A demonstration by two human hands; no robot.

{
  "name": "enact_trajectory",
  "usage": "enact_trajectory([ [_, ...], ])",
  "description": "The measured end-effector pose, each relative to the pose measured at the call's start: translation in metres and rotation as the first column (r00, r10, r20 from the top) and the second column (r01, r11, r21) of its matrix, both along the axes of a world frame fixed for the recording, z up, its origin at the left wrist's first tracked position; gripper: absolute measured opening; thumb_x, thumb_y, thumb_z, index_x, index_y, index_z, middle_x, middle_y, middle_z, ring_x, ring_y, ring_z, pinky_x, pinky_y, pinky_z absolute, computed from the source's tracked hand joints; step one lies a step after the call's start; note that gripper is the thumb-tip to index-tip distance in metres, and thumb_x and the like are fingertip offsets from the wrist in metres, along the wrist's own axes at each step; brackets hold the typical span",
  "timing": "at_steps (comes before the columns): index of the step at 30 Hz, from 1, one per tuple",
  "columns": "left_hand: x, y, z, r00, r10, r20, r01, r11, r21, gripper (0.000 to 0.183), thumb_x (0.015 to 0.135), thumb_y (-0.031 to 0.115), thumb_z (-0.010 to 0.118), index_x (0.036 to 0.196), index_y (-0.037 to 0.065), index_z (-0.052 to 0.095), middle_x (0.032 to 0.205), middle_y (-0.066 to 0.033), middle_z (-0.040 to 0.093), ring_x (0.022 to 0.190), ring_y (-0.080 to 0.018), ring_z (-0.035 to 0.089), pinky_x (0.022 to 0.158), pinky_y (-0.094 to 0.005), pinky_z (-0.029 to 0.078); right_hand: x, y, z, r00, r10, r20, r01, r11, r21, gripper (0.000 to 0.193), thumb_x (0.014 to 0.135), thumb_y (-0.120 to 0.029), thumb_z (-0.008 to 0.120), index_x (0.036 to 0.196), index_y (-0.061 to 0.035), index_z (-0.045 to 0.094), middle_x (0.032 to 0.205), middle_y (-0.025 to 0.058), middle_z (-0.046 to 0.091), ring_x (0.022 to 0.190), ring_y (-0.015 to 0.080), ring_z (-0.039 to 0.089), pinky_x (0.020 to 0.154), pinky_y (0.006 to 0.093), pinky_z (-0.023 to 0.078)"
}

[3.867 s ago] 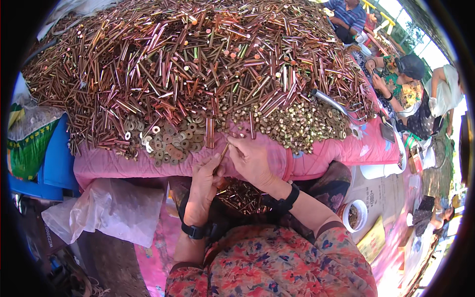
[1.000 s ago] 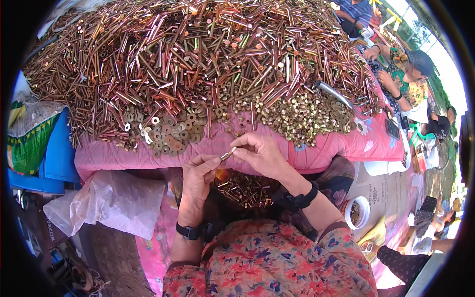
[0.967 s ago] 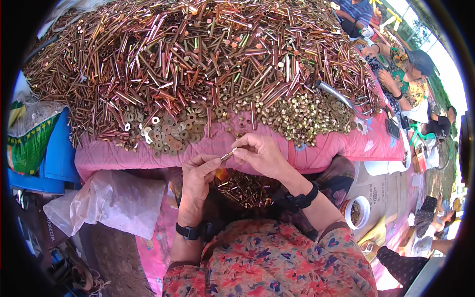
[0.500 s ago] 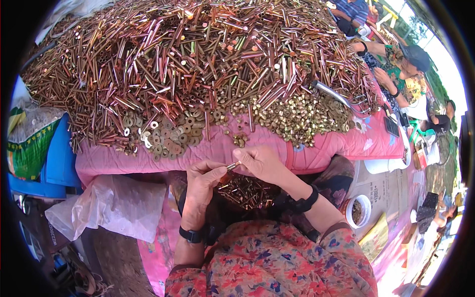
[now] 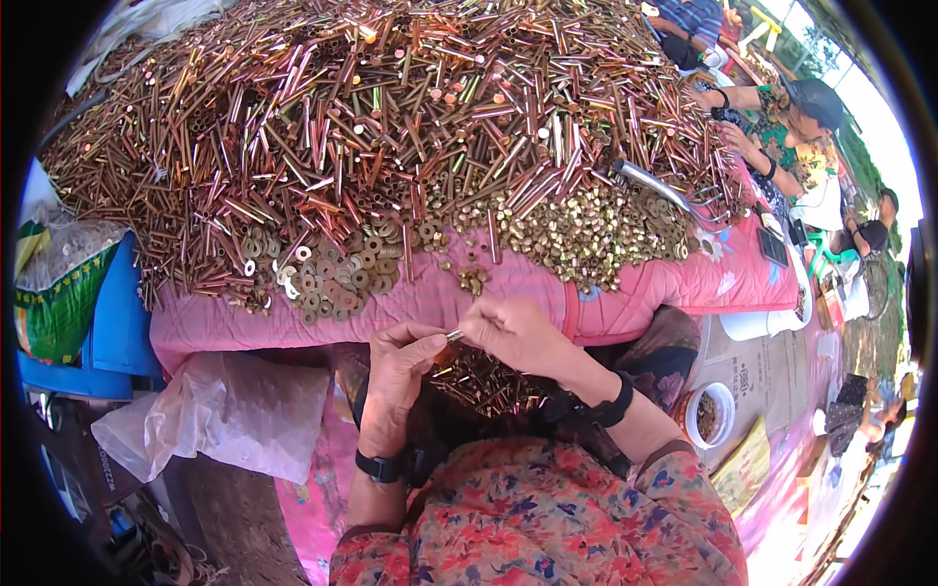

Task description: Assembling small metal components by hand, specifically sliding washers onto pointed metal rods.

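Note:
Over the pink quilted edge, my left hand [image 5: 396,366] is closed, thumb and fingers pinching one end of a small metal bolt [image 5: 454,336]. My right hand [image 5: 516,332] is closed on its other end, the curled fingers covering most of it. Just beyond my hands lie flat metal washers [image 5: 337,281] on the left and brass-coloured nuts [image 5: 576,234] on the right. A large heap of copper-coloured metal tubes and rods [image 5: 381,127] rises behind them. Below my hands, more finished-looking metal pieces [image 5: 489,383] lie in a dark hollow at my lap.
The pink quilt [image 5: 664,283] covers the table edge. A curved metal handle [image 5: 650,181] and a dark phone [image 5: 772,246] lie at right. Left are a green sack [image 5: 59,303], a blue chair [image 5: 117,322] and plastic sheeting [image 5: 225,410]. A white bucket [image 5: 721,415] stands lower right; another person [image 5: 801,146] sits beyond.
My right fingers have curled further over the bolt, so less of it shows. My left hand has hardly moved. The person at right has shifted a hand.

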State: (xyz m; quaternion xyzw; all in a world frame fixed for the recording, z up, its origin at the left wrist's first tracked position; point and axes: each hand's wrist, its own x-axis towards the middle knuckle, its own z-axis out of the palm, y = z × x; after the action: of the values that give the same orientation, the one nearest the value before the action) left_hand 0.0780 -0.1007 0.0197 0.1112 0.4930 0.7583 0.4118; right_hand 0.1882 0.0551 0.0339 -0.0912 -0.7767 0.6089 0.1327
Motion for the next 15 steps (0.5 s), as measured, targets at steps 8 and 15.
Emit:
enact_trajectory([
  [8, -0.005, -0.001, 0.001, 0.990, -0.124, -0.066, 0.121, 0.992, -0.044, 0.012, 0.073, 0.005, 0.074, 0.078, -0.002, 0.066, 0.064, -0.0030, 0.061, 0.048, -0.0032, 0.043, 0.044, -0.0186, 0.027, 0.004, 0.010, 0.017, 0.962, 0.133, 0.238, -0.139, 0.990, 0.006, 0.027, 0.087, -0.029, 0.061, 0.086, -0.0023, 0.057, 0.066, 0.0128, 0.056, 0.061, 0.0274, 0.058, 0.055, 0.0356, 0.045],
  [15, -0.008, 0.008, -0.008, 0.998, -0.050, 0.032, 0.049, 0.999, 0.021, 0.009, 0.075, 0.002, 0.070, 0.079, -0.003, 0.065, 0.063, -0.0017, 0.059, 0.046, -0.0028, 0.038, 0.043, -0.0177, 0.024, -0.001, 0.004, 0.003, 0.984, 0.014, -0.179, 0.038, 0.958, 0.286, 0.019, 0.087, -0.020, 0.061, 0.094, -0.0036, 0.056, 0.074, 0.0133, 0.059, 0.068, 0.0310, 0.059, 0.058, 0.0367, 0.045],
])
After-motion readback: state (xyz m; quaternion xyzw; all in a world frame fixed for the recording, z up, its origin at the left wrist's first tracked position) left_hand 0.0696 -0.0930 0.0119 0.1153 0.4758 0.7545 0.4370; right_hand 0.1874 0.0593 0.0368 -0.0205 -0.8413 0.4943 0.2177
